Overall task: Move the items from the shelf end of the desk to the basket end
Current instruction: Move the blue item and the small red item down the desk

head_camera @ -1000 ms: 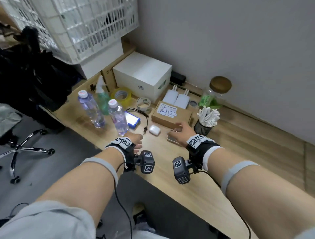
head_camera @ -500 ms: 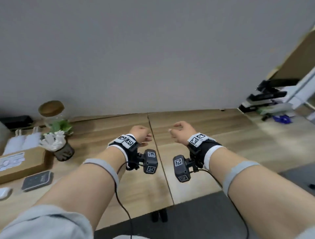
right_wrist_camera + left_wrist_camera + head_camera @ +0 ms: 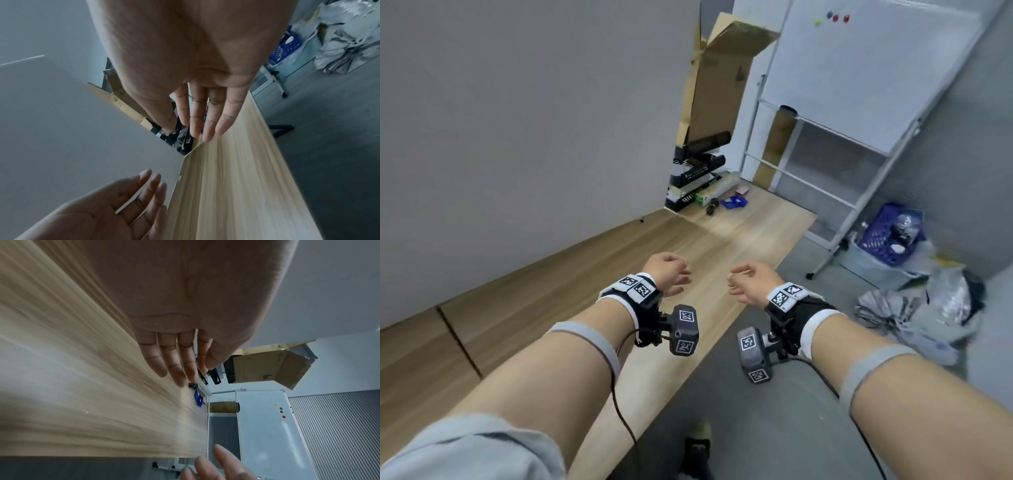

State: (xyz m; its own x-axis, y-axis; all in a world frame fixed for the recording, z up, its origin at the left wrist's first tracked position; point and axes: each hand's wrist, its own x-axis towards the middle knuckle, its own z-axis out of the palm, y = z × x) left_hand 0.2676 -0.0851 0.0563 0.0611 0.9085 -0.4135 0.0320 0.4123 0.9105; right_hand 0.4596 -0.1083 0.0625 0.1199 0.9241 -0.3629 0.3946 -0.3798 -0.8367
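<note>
The black tiered shelf (image 3: pixel 698 171) stands at the far end of the wooden desk (image 3: pixel 585 291), against the wall. Beside it lie a green box (image 3: pixel 705 197), a small dark object (image 3: pixel 712 207) and a blue item (image 3: pixel 734 202). My left hand (image 3: pixel 671 274) and right hand (image 3: pixel 750 284) hover side by side over the desk's near part, well short of those items. Both hold nothing. In the left wrist view my left hand (image 3: pixel 174 363) has relaxed, nearly straight fingers, and the blue item (image 3: pixel 198 397) shows beyond them. My right hand (image 3: pixel 201 116) looks the same in the right wrist view.
A cardboard box (image 3: pixel 715 85) leans behind the shelf. A whiteboard on a wheeled stand (image 3: pixel 859 68) stands right of the desk's end. On the grey floor to the right are a blue crate (image 3: pixel 887 236) and crumpled silver bags (image 3: pixel 928 308).
The head view has swung right, from the cluttered basket end along the desk to the shelf end. My right hand came off the things there; both hands travelled along, empty.
</note>
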